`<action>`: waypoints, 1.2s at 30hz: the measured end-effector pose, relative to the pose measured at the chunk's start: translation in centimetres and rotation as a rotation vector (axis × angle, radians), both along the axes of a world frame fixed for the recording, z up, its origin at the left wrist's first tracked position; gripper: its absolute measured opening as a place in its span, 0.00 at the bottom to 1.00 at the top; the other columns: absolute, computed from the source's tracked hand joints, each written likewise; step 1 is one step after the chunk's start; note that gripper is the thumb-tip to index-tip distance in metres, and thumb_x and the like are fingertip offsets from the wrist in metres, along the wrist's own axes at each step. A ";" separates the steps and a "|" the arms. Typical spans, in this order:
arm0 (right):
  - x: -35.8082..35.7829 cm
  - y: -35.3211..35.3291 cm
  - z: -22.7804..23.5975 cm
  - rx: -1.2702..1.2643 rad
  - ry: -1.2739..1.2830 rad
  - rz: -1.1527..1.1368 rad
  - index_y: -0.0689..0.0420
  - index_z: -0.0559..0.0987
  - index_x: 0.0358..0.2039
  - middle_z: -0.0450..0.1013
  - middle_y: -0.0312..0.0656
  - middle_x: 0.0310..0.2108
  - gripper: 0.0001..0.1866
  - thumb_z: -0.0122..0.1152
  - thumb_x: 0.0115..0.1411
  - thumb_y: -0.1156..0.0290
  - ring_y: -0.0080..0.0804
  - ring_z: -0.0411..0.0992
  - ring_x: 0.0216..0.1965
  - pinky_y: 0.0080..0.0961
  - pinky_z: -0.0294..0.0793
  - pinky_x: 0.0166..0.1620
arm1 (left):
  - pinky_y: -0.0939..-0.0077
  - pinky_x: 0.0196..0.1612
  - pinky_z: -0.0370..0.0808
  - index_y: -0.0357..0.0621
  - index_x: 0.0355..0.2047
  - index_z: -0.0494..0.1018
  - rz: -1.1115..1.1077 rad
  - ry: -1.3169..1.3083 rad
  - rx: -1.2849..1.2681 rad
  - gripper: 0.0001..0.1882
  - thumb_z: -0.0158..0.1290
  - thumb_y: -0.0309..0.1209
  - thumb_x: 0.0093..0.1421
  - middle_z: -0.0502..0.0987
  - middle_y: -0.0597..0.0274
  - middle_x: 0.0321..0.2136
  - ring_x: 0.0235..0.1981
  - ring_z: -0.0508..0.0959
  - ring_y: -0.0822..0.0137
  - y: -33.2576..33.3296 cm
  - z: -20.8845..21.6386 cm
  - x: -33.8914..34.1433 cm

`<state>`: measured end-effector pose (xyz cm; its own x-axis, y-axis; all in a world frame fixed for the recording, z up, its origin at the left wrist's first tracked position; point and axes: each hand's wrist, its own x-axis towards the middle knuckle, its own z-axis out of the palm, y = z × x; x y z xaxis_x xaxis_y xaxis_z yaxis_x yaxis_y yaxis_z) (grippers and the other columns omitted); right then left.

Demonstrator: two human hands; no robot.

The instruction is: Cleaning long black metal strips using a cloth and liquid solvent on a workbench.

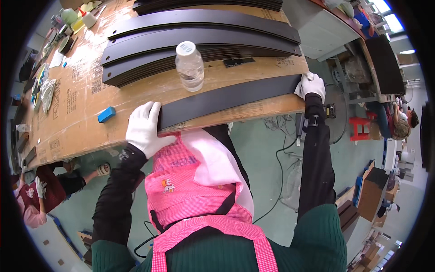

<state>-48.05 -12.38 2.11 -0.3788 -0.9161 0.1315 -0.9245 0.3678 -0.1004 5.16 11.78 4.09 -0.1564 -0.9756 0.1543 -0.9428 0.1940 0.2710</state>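
A long, dark grey, slightly curved board (pixel 231 98) lies along the near edge of the cardboard-covered table. Against its left end rests my left hand (pixel 144 127) in a white glove, fingers stretched out and thumb spread apart below the board's near edge. At the right end my right hand (pixel 312 85), also gloved in white, is closed over what looks like a white cloth (pixel 298 90), pressed to the board. Just beyond the board stands a clear plastic bottle (pixel 190 72) with a white cap and some liquid in it.
Stacks of similar dark boards (pixel 149 50) lie farther back on the table (pixel 86 131). A blue block (pixel 106 114) sits left of my left hand. Bottles (pixel 87 19) and a tape roll (pixel 65 45) stand far left. Right of the table are a fan (pixel 335 113) and a red stool (pixel 360 128).
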 end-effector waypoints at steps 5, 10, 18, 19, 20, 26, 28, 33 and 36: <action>0.8 4.5 -0.9 0.026 -0.121 0.135 0.57 0.83 0.46 0.79 0.61 0.49 0.29 0.56 0.66 0.42 0.63 0.76 0.54 0.53 0.76 0.57 | 0.52 0.61 0.72 0.45 0.62 0.73 0.028 -0.028 -0.086 0.50 0.80 0.42 0.36 0.77 0.53 0.53 0.57 0.76 0.48 2.1 -2.3 1.3; -5.8 6.9 -2.4 -0.418 -1.310 0.010 0.64 0.83 0.54 0.84 0.41 0.46 0.18 0.70 0.66 0.69 0.23 0.80 0.44 0.24 0.79 0.49 | 0.59 0.52 0.79 0.45 0.54 0.79 -0.102 -0.013 -0.018 0.36 0.77 0.42 0.44 0.82 0.56 0.47 0.49 0.82 0.51 0.3 1.8 0.7; 4.3 7.6 2.5 -0.490 0.047 0.187 0.49 0.85 0.41 0.81 0.47 0.35 0.17 0.66 0.64 0.49 0.48 0.81 0.41 0.43 0.82 0.45 | 0.54 0.58 0.76 0.43 0.56 0.77 -0.070 -0.041 0.072 0.37 0.72 0.51 0.51 0.78 0.49 0.50 0.54 0.77 0.44 -2.8 1.4 -0.9; 7.9 8.5 3.9 -0.459 0.001 0.260 0.49 0.85 0.37 0.81 0.46 0.34 0.16 0.63 0.65 0.49 0.49 0.81 0.38 0.45 0.82 0.42 | 0.52 0.60 0.74 0.42 0.58 0.76 -0.093 -0.025 0.022 0.41 0.74 0.51 0.48 0.77 0.47 0.53 0.56 0.76 0.42 -2.2 0.9 -1.7; 12.1 9.0 4.8 -0.320 -0.070 0.406 0.51 0.80 0.27 0.81 0.46 0.32 0.19 0.57 0.67 0.52 0.49 0.79 0.32 0.48 0.80 0.37 | 0.50 0.61 0.73 0.39 0.59 0.74 -0.054 -0.026 -0.033 0.46 0.76 0.52 0.44 0.76 0.46 0.54 0.56 0.75 0.42 -1.6 0.0 -2.0; 26.1 14.4 2.6 -0.313 -0.184 0.914 0.50 0.87 0.28 0.83 0.45 0.32 0.07 0.62 0.59 0.66 0.47 0.85 0.35 0.48 0.84 0.36 | 0.51 0.58 0.75 0.41 0.58 0.76 -0.025 0.050 -0.092 0.43 0.77 0.47 0.43 0.78 0.49 0.51 0.54 0.77 0.44 -0.9 -2.1 -1.3; 22.3 10.7 6.0 0.114 0.073 0.630 0.51 0.88 0.30 0.84 0.45 0.34 0.09 0.60 0.62 0.68 0.45 0.86 0.36 0.42 0.85 0.34 | 0.51 0.58 0.76 0.41 0.57 0.77 -0.001 0.047 -0.088 0.43 0.77 0.46 0.43 0.78 0.49 0.50 0.53 0.77 0.45 -0.2 -2.1 -0.8; 3.3 2.7 1.5 -0.171 0.000 0.084 0.48 0.83 0.49 0.79 0.45 0.48 0.19 0.57 0.69 0.49 0.50 0.82 0.47 0.49 0.82 0.52 | 0.53 0.57 0.77 0.41 0.58 0.77 -0.014 0.057 -0.113 0.42 0.77 0.41 0.41 0.78 0.50 0.50 0.53 0.77 0.46 -0.8 -1.6 -2.5; 5.6 3.1 0.4 -0.080 0.144 0.090 0.47 0.83 0.48 0.79 0.46 0.47 0.17 0.57 0.68 0.51 0.49 0.82 0.48 0.49 0.82 0.51 | 0.52 0.58 0.76 0.41 0.57 0.77 -0.011 0.055 -0.103 0.42 0.77 0.45 0.43 0.78 0.50 0.51 0.54 0.77 0.46 -1.0 -1.6 -2.3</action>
